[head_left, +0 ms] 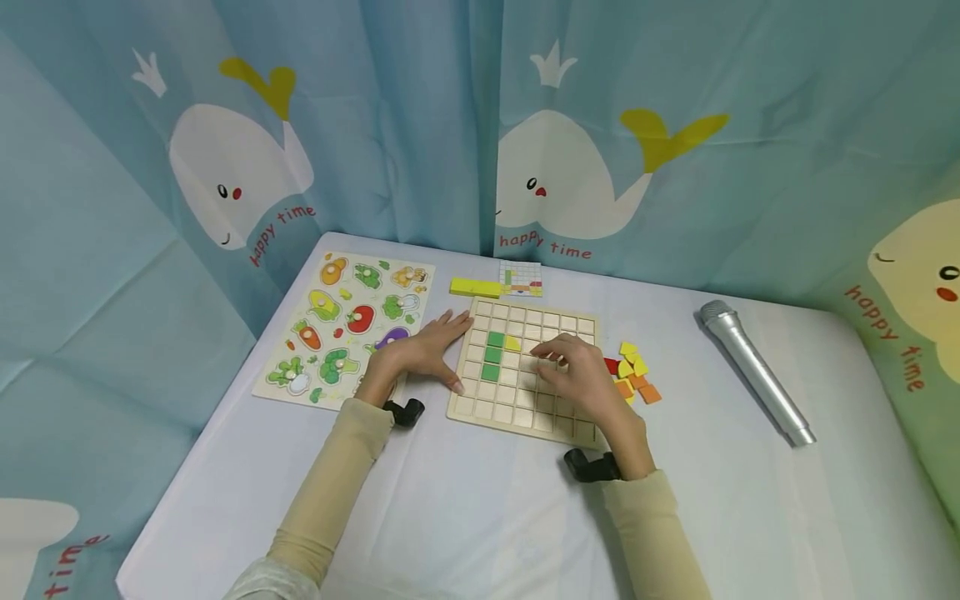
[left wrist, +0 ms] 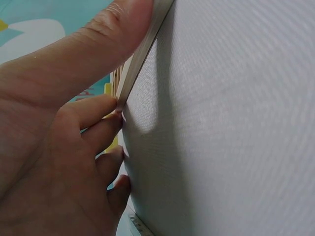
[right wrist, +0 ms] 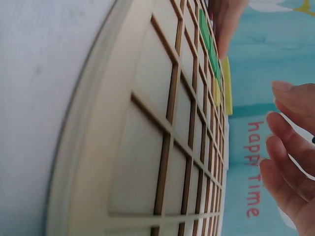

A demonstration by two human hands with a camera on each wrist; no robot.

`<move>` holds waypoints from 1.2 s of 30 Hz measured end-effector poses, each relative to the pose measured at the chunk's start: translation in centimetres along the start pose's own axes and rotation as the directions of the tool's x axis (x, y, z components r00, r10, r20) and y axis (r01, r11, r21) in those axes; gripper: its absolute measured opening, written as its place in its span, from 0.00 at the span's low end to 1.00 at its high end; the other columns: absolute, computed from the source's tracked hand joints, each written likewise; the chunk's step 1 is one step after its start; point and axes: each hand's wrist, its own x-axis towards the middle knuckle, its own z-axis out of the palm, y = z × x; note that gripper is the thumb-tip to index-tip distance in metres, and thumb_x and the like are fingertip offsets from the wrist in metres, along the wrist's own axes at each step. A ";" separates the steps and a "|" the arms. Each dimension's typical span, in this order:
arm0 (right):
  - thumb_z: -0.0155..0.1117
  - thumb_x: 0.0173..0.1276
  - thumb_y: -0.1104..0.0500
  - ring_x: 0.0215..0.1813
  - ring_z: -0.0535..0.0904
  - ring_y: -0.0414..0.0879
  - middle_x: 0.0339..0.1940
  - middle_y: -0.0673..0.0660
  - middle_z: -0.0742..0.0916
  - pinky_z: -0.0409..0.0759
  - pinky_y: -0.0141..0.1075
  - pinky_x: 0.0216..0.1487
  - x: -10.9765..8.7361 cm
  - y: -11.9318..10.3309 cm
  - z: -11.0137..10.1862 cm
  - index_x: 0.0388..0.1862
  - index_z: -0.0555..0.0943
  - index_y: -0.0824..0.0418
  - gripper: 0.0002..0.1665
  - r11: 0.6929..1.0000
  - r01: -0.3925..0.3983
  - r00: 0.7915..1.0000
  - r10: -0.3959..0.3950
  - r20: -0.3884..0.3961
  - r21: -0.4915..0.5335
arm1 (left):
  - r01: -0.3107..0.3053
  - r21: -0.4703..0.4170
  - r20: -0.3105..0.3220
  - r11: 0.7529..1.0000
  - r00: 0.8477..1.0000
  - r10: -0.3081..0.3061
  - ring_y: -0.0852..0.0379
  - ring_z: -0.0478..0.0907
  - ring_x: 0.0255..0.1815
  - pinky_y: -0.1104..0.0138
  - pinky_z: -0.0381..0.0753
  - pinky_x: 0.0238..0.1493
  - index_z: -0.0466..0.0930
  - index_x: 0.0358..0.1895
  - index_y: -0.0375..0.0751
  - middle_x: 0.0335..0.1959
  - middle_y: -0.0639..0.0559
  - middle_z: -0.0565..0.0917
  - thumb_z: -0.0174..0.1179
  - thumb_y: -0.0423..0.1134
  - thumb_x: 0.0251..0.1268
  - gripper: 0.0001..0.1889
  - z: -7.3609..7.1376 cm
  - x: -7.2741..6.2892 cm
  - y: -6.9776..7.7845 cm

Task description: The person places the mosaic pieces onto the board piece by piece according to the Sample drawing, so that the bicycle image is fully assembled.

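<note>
A wooden grid board (head_left: 483, 409) lies on the table. Three green square tiles (head_left: 492, 354) stand in a column on its left side, and a yellow rounded tile (head_left: 512, 342) sits beside the top one. My left hand (head_left: 422, 350) rests at the board's left edge, thumb and fingers spread; the left wrist view shows the thumb (left wrist: 115, 37) against the rim. Over the board's right half hovers my right hand (head_left: 581, 377), fingers loosely bent. Its fingertips are apart in the right wrist view, with nothing visible between them.
Loose yellow, orange and red tiles (head_left: 649, 393) lie right of the board. Behind it are a yellow block (head_left: 476, 287) and a pattern card (head_left: 522, 277). A vegetable puzzle board (head_left: 337, 333) lies at the left, a silver microphone (head_left: 757, 375) at the right. Curtains (head_left: 420, 125) surround the table.
</note>
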 end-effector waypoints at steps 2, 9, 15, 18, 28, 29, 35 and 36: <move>0.73 0.64 0.67 0.41 0.84 0.57 0.40 0.61 0.90 0.85 0.51 0.44 -0.1 0.3 -0.3 0.44 0.89 0.68 0.09 1.000 -0.001 1.000 0.001 -0.014 -0.006 | -0.004 -0.006 -0.001 1.000 1.000 0.004 0.43 0.28 0.86 0.44 0.37 0.84 0.42 0.85 0.41 0.87 0.47 0.39 0.81 0.48 0.50 0.65 0.0 0.0 0.0; 0.73 0.64 0.69 0.41 0.85 0.57 0.40 0.61 0.90 0.85 0.48 0.43 -0.6 1.5 -1.7 0.45 0.89 0.67 0.10 0.999 -0.049 0.998 0.049 -0.048 0.002 | -0.008 0.000 0.001 1.000 1.000 0.008 0.44 0.28 0.87 0.45 0.37 0.85 0.42 0.85 0.40 0.87 0.47 0.39 0.81 0.48 0.50 0.65 0.0 0.0 -0.1; 0.72 0.64 0.70 0.38 0.85 0.55 0.42 0.62 0.89 0.83 0.40 0.39 -1.1 2.6 -3.0 0.45 0.89 0.67 0.10 0.996 -0.093 0.994 0.092 -0.054 -0.012 | -0.002 -0.001 -0.002 1.000 1.000 0.002 0.44 0.29 0.87 0.46 0.37 0.85 0.42 0.85 0.41 0.87 0.47 0.39 0.81 0.47 0.50 0.65 0.1 0.1 -0.1; 0.72 0.65 0.69 0.37 0.84 0.54 0.41 0.62 0.89 0.82 0.38 0.38 -1.3 3.2 -3.6 0.44 0.89 0.67 0.09 0.992 -0.115 0.992 0.112 -0.060 -0.044 | 0.000 -0.005 -0.001 1.000 1.000 0.000 0.44 0.28 0.87 0.46 0.37 0.85 0.42 0.85 0.41 0.87 0.47 0.39 0.81 0.47 0.50 0.65 0.1 0.1 -0.1; 0.69 0.71 0.63 0.40 0.85 0.56 0.42 0.65 0.89 0.81 0.32 0.34 -2.3 5.4 -5.6 0.50 0.87 0.67 0.12 0.952 -0.304 0.952 0.303 -0.034 -0.034 | 0.008 -0.014 -0.011 1.000 1.000 -0.008 0.46 0.29 0.87 0.46 0.37 0.85 0.43 0.85 0.43 0.87 0.50 0.40 0.82 0.47 0.49 0.65 0.2 0.2 -0.2; 0.69 0.71 0.63 0.40 0.86 0.57 0.42 0.66 0.89 0.81 0.32 0.34 -2.4 5.6 -5.8 0.51 0.86 0.68 0.13 0.944 -0.328 0.945 0.327 -0.032 -0.033 | 0.009 -0.016 -0.009 1.000 1.000 -0.009 0.46 0.29 0.87 0.46 0.37 0.85 0.43 0.85 0.43 0.87 0.50 0.40 0.82 0.47 0.49 0.65 0.1 0.2 -0.2; 0.68 0.73 0.59 0.47 0.84 0.60 0.48 0.69 0.88 0.81 0.34 0.38 -3.3 7.3 -6.5 0.53 0.85 0.68 0.16 0.896 -0.439 0.898 0.438 -0.039 -0.061 | 0.009 -0.022 0.003 1.000 1.000 -0.009 0.45 0.28 0.87 0.45 0.37 0.85 0.42 0.85 0.43 0.87 0.49 0.39 0.81 0.47 0.49 0.65 0.1 0.1 -0.1; 0.67 0.73 0.59 0.48 0.84 0.61 0.49 0.69 0.88 0.82 0.35 0.39 -3.4 7.6 -6.6 0.54 0.85 0.68 0.16 0.890 -0.453 0.892 0.452 -0.032 -0.062 | 0.009 -0.018 0.004 1.000 1.000 -0.009 0.45 0.28 0.87 0.45 0.37 0.85 0.42 0.85 0.43 0.87 0.49 0.39 0.81 0.47 0.49 0.65 0.1 0.1 -0.1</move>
